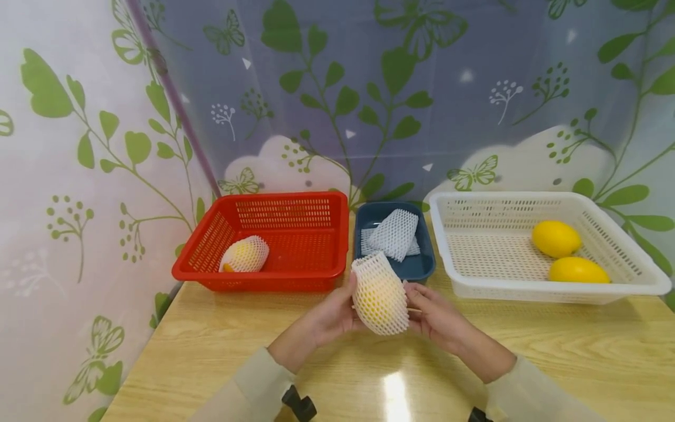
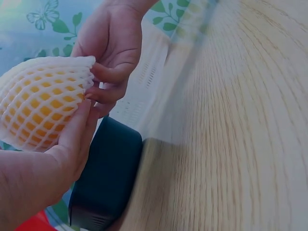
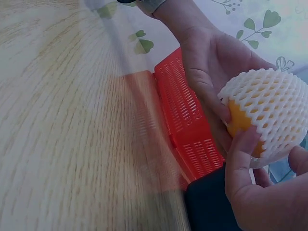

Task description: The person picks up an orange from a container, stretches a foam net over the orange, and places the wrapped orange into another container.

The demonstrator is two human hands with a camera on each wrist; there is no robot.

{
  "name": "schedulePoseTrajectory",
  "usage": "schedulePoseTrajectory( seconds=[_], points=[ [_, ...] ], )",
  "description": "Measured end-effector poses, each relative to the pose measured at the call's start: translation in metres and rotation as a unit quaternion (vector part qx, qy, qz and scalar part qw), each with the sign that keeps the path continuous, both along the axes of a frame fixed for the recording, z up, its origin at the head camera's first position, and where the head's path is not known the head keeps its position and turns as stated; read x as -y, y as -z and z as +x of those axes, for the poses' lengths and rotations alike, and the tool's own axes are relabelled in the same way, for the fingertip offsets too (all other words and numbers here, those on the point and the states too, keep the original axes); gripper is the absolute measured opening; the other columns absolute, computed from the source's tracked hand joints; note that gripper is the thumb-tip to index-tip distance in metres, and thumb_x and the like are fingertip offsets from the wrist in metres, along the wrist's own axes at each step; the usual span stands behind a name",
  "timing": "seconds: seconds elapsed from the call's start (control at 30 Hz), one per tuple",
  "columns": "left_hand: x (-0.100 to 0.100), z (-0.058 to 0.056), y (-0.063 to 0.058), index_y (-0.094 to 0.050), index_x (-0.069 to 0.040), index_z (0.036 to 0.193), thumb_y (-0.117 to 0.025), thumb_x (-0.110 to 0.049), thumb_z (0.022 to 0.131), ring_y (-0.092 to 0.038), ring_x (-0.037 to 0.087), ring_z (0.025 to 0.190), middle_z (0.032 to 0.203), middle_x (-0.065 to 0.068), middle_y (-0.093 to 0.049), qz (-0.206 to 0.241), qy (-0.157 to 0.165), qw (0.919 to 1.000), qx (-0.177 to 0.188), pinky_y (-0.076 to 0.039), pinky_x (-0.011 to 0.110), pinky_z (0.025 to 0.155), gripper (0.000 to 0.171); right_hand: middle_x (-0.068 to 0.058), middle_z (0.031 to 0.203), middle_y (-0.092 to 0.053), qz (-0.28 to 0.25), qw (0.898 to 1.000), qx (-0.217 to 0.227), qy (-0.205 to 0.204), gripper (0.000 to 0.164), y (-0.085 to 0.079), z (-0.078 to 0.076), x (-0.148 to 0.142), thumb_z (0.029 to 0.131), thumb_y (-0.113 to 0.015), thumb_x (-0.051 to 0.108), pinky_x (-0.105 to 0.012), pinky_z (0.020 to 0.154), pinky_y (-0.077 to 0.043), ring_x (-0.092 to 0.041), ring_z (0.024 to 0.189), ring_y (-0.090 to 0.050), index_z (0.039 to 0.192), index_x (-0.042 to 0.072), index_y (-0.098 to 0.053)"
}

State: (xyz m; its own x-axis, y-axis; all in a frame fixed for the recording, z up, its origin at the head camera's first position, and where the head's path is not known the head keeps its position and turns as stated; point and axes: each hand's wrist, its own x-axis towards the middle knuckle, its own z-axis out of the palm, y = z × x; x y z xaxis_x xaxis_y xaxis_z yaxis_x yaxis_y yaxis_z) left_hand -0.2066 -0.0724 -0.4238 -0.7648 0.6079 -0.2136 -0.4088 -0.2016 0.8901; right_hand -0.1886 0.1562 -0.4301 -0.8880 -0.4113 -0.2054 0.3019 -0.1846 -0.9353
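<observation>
Between my two hands, above the table's middle, is a yellow fruit [image 1: 384,302] wrapped in a white foam net [image 1: 369,266]. My left hand [image 1: 334,313] grips it from the left side, thumb up along the net. On the other side my right hand [image 1: 440,322] holds the net's edge and the fruit with thumb and fingers. Bare yellow skin [image 3: 238,118] shows at the net's open end in the right wrist view. Just behind, a dark blue bin [image 1: 426,269] contains white foam nets [image 1: 395,234] lying flat.
At the left stands a red basket [image 1: 295,281] with one netted yellow fruit [image 1: 246,255] inside. A white basket [image 1: 495,287] at the right holds two bare yellow fruits [image 1: 556,238]. All stand along the back of the wooden table [image 1: 211,351], before a printed curtain.
</observation>
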Motion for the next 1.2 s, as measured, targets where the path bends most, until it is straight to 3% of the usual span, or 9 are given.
schedulePoseTrajectory(
  seconds=[0.13,0.33,0.5,0.63,0.8,0.87,1.0,1.1,1.2],
  points=[
    [0.0,0.0,-0.001,-0.029,-0.008,0.149,-0.051,-0.059,0.089,-0.056,0.024,0.109,0.128,0.01,-0.049,0.01,0.01,0.9999,-0.004,-0.044,0.048,0.102,0.082,-0.005,0.107,-0.064,-0.002,1.0,0.008,-0.01,0.061,-0.003,-0.002,0.001,0.102,-0.041,0.047,-0.029,0.081,-0.056,-0.018,0.092,-0.067,0.137,-0.004,-0.037],
    [0.001,-0.001,-0.002,-0.033,0.001,0.144,-0.051,-0.036,0.1,-0.059,0.021,0.106,0.123,0.008,-0.056,0.003,0.026,0.9996,0.002,-0.044,0.044,0.102,0.06,-0.003,0.108,-0.067,-0.018,0.999,0.006,-0.032,0.057,-0.005,-0.002,-0.001,0.101,-0.04,0.052,-0.034,0.08,-0.057,-0.02,0.092,-0.068,0.131,0.004,-0.045],
    [-0.001,0.0,-0.001,-0.03,0.002,0.147,-0.054,-0.025,0.099,-0.059,0.023,0.109,0.13,0.015,-0.054,-0.027,0.013,0.9995,-0.007,-0.043,0.044,0.102,0.06,-0.005,0.108,-0.065,-0.017,0.998,-0.011,-0.058,0.064,-0.003,-0.001,-0.002,0.102,-0.037,0.05,-0.038,0.083,-0.057,-0.022,0.096,-0.068,0.138,-0.003,-0.033],
    [-0.003,0.0,-0.001,-0.029,0.0,0.149,-0.055,-0.025,0.098,-0.057,0.026,0.113,0.134,0.018,-0.051,-0.042,0.003,0.999,-0.01,-0.042,0.046,0.103,0.063,-0.005,0.111,-0.063,-0.017,0.998,-0.014,-0.06,0.068,-0.001,-0.001,-0.001,0.103,-0.036,0.048,-0.037,0.084,-0.056,-0.022,0.097,-0.068,0.143,-0.005,-0.02],
    [-0.003,-0.001,-0.001,-0.025,-0.001,0.151,-0.048,-0.032,0.101,-0.055,0.032,0.119,0.142,0.019,-0.044,-0.04,0.0,0.999,-0.017,-0.039,0.052,0.105,0.063,-0.004,0.114,-0.059,-0.027,0.997,-0.027,-0.064,0.073,0.001,0.0,-0.002,0.104,-0.035,0.046,-0.035,0.086,-0.055,-0.021,0.1,-0.066,0.148,-0.005,-0.007],
    [-0.002,-0.001,-0.001,-0.023,-0.001,0.152,-0.045,-0.033,0.102,-0.054,0.033,0.121,0.145,0.021,-0.041,-0.035,0.006,0.999,-0.025,-0.038,0.052,0.106,0.064,-0.003,0.115,-0.059,-0.033,0.997,-0.032,-0.066,0.074,0.001,0.0,-0.002,0.104,-0.035,0.045,-0.034,0.086,-0.055,-0.02,0.101,-0.066,0.149,-0.005,-0.003],
    [0.0,-0.001,-0.003,-0.019,-0.002,0.153,-0.054,-0.035,0.097,-0.053,0.031,0.121,0.146,0.021,-0.039,-0.021,0.029,0.9986,-0.039,-0.037,0.052,0.106,0.074,0.0,0.116,-0.059,-0.045,0.996,-0.035,-0.062,0.076,0.002,0.001,-0.003,0.104,-0.036,0.042,-0.032,0.087,-0.054,-0.017,0.103,-0.065,0.151,-0.004,0.002],
    [0.001,-0.001,-0.004,-0.019,-0.003,0.153,-0.063,-0.033,0.09,-0.054,0.028,0.119,0.143,0.02,-0.04,-0.004,0.041,0.998,-0.047,-0.039,0.049,0.105,0.082,0.001,0.116,-0.059,-0.059,0.996,-0.038,-0.053,0.069,0.004,0.001,-0.003,0.105,-0.038,0.038,-0.03,0.088,-0.053,-0.016,0.104,-0.065,0.151,-0.001,-0.004],
    [0.002,-0.002,-0.004,-0.022,-0.004,0.152,-0.07,-0.028,0.087,-0.054,0.025,0.115,0.139,0.016,-0.041,-0.006,0.039,0.9981,-0.048,-0.043,0.044,0.103,0.084,0.001,0.115,-0.06,-0.08,0.994,-0.048,-0.05,0.051,0.005,0.001,-0.003,0.105,-0.04,0.031,-0.029,0.088,-0.053,-0.015,0.103,-0.064,0.145,0.005,-0.023]
  ],
)
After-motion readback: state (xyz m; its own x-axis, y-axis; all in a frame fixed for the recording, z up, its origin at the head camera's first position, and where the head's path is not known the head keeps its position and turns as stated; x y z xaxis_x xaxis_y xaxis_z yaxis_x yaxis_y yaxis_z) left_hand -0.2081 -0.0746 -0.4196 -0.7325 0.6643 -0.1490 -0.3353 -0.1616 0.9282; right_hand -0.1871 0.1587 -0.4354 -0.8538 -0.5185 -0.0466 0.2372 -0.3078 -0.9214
